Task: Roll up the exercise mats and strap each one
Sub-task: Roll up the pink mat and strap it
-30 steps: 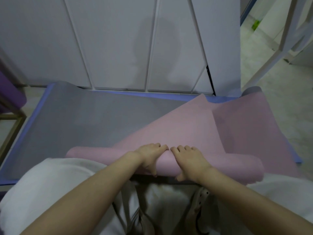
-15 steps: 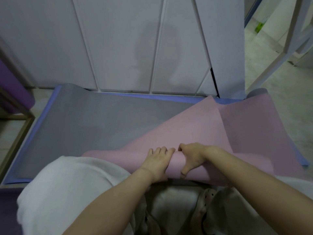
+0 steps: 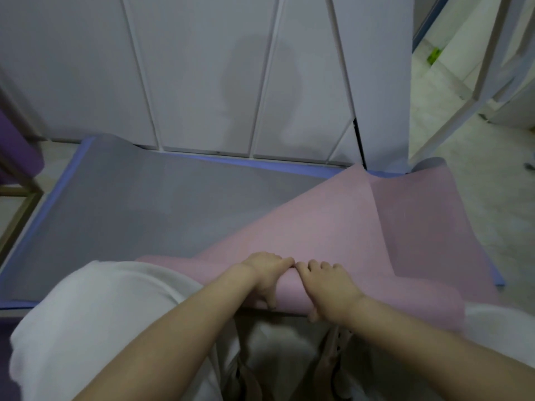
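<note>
Far out to the left of the grip, a purple roll (image 3: 17,157) rests by a wooden frame (image 3: 20,204). Nearer in, the grey mat (image 3: 162,209) lies flat, matte and finely textured, with a blue edge showing round it. It runs left and ahead of the hands, up to the white cabinet doors (image 3: 202,82). The left hand (image 3: 265,273) sits on top of the rolled part of the pink mat (image 3: 333,221), fingers curled over the crown and thumb down the near face, clamped on the foam. The right hand (image 3: 327,287) is just beside it, fingertips almost touching the left's, and it wraps the roll the same way. The roll is a soft, smooth, thick tube whose long axis runs left to right across the person's lap, directly under both hands. Each hand is equally near it, at its middle. The unrolled sheet lies ahead and to the right of the grip. It climbs slantwise from the roll and creases into a fold, with its far corner curled up. Because the sheet leaves the roll at an angle, pushing straight forward would likely wind a lopsided cone. The right end probably needs squaring first. No strap is visible.
</note>
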